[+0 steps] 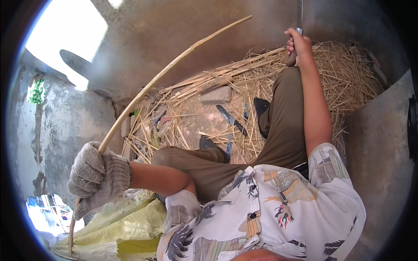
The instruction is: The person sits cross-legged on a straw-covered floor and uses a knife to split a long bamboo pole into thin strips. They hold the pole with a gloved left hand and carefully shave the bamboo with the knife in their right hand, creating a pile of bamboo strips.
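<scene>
My left hand [93, 174], in a grey knitted glove, is closed around a long, pale wooden strip [165, 71], which looks like split bamboo. The strip slants up and away to the right, curving toward its far tip, and its lower end sticks out below the glove. On the far right my bare right hand [301, 47] is raised above my knee, wrapped around the wooden handle of a large knife [299, 16]. Its blade points up and is cut off by the picture's top edge. Knife and strip are apart.
Loose shavings [335, 82] cover much of the floor, heaped at the right. Between my feet lies a dark-bladed knife [231, 119], near a flat block [216, 95] and long split sticks [196, 82]. A yellowish sack [135, 226] sits at lower left. Walls stand close around.
</scene>
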Demonstrator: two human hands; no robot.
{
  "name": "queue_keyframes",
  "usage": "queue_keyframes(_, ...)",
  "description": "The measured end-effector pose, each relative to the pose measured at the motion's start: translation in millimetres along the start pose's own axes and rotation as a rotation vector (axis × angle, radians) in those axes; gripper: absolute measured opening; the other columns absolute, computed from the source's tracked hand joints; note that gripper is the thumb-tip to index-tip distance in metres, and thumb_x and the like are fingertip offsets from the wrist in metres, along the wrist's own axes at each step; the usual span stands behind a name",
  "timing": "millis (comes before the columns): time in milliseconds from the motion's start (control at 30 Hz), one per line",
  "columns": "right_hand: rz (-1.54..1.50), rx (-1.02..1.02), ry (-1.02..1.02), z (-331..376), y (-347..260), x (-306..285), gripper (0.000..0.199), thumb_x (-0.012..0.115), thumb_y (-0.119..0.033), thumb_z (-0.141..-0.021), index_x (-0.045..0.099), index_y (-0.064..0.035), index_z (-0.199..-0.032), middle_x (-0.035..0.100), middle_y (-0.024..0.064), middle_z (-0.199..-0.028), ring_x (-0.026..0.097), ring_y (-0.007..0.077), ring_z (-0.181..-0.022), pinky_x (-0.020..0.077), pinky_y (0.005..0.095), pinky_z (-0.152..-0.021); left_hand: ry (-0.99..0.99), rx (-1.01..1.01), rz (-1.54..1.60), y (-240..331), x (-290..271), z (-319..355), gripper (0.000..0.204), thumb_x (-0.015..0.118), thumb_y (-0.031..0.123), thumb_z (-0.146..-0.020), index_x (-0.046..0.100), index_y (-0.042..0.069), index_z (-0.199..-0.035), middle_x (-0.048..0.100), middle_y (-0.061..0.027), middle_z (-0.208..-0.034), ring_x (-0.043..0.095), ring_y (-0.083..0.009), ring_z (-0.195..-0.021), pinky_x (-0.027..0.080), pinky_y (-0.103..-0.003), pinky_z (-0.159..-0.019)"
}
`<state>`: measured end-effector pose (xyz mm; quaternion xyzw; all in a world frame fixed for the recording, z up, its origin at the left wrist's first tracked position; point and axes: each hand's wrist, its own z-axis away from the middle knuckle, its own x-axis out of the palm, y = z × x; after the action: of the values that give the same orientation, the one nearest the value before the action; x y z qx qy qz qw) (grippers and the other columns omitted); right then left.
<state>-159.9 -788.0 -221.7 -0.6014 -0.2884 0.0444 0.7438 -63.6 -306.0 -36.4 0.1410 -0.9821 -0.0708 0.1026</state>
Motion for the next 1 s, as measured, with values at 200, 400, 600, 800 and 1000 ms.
queue_keyframes(200, -0.016, 0.012, 0.006, -2, 2, 0, 0.029, 0.073, -0.022, -0.08, 0.047, -0.0161, -0.067, 0.041, -0.0049, -0.053, 0.041, 0.0077, -0.042, 0.036, 0.0285, -0.044, 0.014, 0.029, 0.001, -2, -1, 1, 0.064, 0.062, 0.072, -0.083, 0.036, 0.021, -0.053, 0.035, 0.0095, -0.046, 0.031, -0.0036, -0.038, 0.027, -0.022, -0.042)
queue_keyframes(400, -0.036, 0.03, -0.025, -5, 2, 2, 0.027, 0.072, -0.021, -0.079, 0.048, -0.014, -0.068, 0.042, -0.004, -0.054, 0.042, 0.0081, -0.042, 0.0363, 0.0287, -0.044, 0.101, 0.032, -0.041, -45, -2, 7, 0.069, 0.055, 0.082, -0.077, 0.035, 0.021, -0.053, 0.032, 0.0075, -0.048, 0.032, -0.0089, -0.044, 0.027, -0.028, -0.048)
queue_keyframes(600, -0.007, 0.029, -0.002, -4, 1, -2, 0.027, 0.072, -0.021, -0.079, 0.048, -0.0137, -0.067, 0.043, -0.0038, -0.054, 0.042, 0.0081, -0.043, 0.0364, 0.0289, -0.044, 0.274, -0.112, -0.057, -113, -51, 24, 0.079, 0.04, 0.095, -0.071, 0.034, 0.019, -0.05, 0.028, 0.0039, -0.047, 0.029, -0.0125, -0.043, 0.024, -0.029, -0.045)
queue_keyframes(800, -0.002, 0.001, 0.007, 0, 0, 2, 0.03, 0.072, -0.022, -0.08, 0.046, -0.0153, -0.066, 0.041, -0.0044, -0.053, 0.04, 0.0079, -0.043, 0.0364, 0.0285, -0.045, 0.476, -0.29, -0.087, -147, -97, 48, 0.081, 0.035, 0.093, -0.076, 0.034, 0.016, -0.051, 0.029, 0.0021, -0.046, 0.025, -0.0123, -0.04, 0.021, -0.028, -0.036)
queue_keyframes(1000, 0.033, -0.096, 0.03, 16, 0, 11, 0.026, 0.071, -0.02, -0.079, 0.049, -0.0123, -0.066, 0.042, -0.0036, -0.051, 0.04, 0.0079, -0.041, 0.035, 0.0288, -0.043, 0.6, -0.383, -0.4, -168, -109, 68, 0.076, 0.039, 0.088, -0.079, 0.046, 0.015, -0.059, 0.033, 0.0013, -0.045, 0.029, -0.012, -0.038, 0.03, -0.027, -0.034)
